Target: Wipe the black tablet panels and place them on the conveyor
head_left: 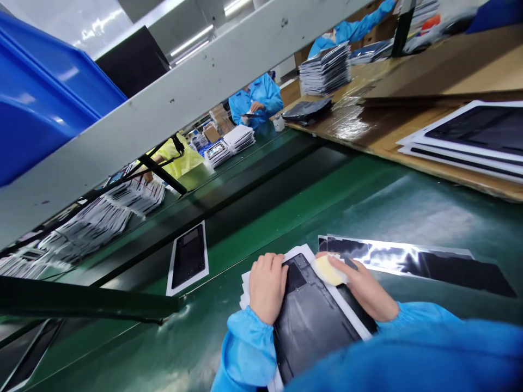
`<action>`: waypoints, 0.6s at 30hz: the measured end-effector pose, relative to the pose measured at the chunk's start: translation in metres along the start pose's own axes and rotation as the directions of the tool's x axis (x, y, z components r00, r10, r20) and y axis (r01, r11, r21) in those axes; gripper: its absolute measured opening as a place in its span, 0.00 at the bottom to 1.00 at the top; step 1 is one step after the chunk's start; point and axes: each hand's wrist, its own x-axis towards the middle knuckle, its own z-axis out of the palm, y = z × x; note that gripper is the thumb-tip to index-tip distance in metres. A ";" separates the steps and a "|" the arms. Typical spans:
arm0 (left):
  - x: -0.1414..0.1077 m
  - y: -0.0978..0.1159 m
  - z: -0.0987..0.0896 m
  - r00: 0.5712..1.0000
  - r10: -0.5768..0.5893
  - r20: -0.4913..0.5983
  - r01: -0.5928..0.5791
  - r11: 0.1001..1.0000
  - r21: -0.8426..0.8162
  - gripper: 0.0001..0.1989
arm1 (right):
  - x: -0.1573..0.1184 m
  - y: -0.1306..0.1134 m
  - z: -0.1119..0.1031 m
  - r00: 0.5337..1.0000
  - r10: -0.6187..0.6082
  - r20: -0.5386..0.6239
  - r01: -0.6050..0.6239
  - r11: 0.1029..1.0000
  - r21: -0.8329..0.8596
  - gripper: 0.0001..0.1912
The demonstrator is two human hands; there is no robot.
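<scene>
"Where's the piece being worked on?"
"The black panel (312, 321) lies on the green bench (192, 348), under the person's hands, with white edges (245, 288) sticking out in layers along its left side."

"And the hands?"
"The left hand (266, 286) lies over the panel's left edge, fingers side by side and bent. I can't tell if it pinches anything or only presses. The right hand (365, 286) is closed around a yellow sponge (330, 270), at the panel's far right corner. Something small and dark shows by those fingers; I can't make it out."

"How far along is it?"
"I'd call it under way on this one: sponge in hand, right at the panel's edge. How much of it is done, or left, doesn't show."

"Any others?"
"A white-bordered panel (188, 257) lies to the left of the black panel and farther off, and a pile of panels (476, 133) sits well beyond it to the right. Nothing marks either as finished. Dark glossy strips (396, 258) lie just to its right."

"Any brands or labels?"
"None I can read, on the black panel or around it."
</scene>
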 end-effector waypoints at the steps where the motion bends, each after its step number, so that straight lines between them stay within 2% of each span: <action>1: 0.002 -0.004 0.002 0.999 -0.035 0.005 0.035 0.999 -0.019 0.06 | 0.000 -0.001 -0.002 0.999 0.032 0.028 -0.032 0.999 0.016 0.28; 3: 0.005 -0.008 0.007 0.998 -0.058 0.023 0.059 0.997 -0.051 0.04 | 0.000 -0.002 -0.003 0.994 0.087 0.066 -0.090 0.995 0.035 0.27; 5: 0.006 -0.009 0.009 0.997 -0.057 0.046 0.061 0.995 -0.082 0.05 | -0.003 -0.004 -0.003 0.988 0.126 0.085 -0.130 0.990 0.047 0.26; 10: 0.011 -0.010 0.006 0.996 -0.027 0.084 0.041 0.984 -0.172 0.06 | -0.010 -0.010 -0.001 0.982 0.161 0.096 -0.166 0.985 0.049 0.22; 14: 0.013 -0.012 0.002 0.999 0.002 0.043 0.008 0.969 -0.248 0.06 | -0.011 -0.013 -0.004 0.982 0.145 0.122 -0.152 0.988 0.042 0.20; 18: 0.014 -0.012 0.001 1.000 0.021 -0.011 -0.024 0.946 -0.323 0.10 | -0.007 -0.009 -0.007 0.978 0.109 0.178 -0.121 0.991 0.055 0.19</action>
